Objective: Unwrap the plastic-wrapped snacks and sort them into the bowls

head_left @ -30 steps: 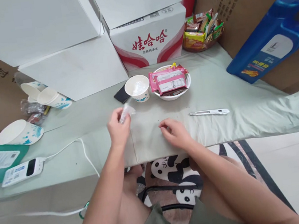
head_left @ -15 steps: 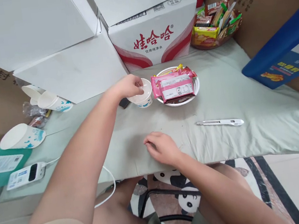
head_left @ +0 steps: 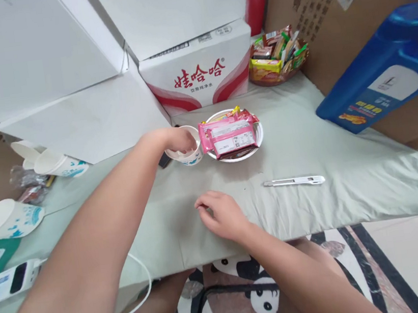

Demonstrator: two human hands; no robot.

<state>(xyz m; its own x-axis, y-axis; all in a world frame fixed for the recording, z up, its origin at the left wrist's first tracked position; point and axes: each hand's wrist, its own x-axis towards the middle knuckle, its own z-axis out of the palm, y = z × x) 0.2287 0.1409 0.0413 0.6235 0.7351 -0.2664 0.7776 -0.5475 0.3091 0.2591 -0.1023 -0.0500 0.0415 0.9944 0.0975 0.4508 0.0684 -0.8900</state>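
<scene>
My left hand (head_left: 182, 140) reaches down into a white paper bowl (head_left: 193, 159) with blue print, at the middle of the table. Its fingers are drawn together, and the tips and anything they pinch are hidden inside the bowl. Something pale lies in the bowl under them. Resting on the cloth nearer to me, my right hand (head_left: 222, 215) is loosely curled, with nothing visible in it. Right beside the paper bowl stands a round white bowl (head_left: 261, 131) heaped with packaged snacks; a pink-and-white packet (head_left: 233, 138) lies on top and reaches toward the paper bowl's rim.
A white utility knife (head_left: 295, 181) lies to the right. Behind stand white cartons (head_left: 198, 78) and a snack basket (head_left: 279, 75). A blue bottle (head_left: 378, 72) leans at right. At left are paper cups (head_left: 58, 163), a tipped paper bowl (head_left: 7, 219) and a white device (head_left: 11, 280) with a cable.
My left hand has gone lower into the paper bowl, its fingertips now out of sight. My right hand keeps its place on the cloth. The view has shifted a little.
</scene>
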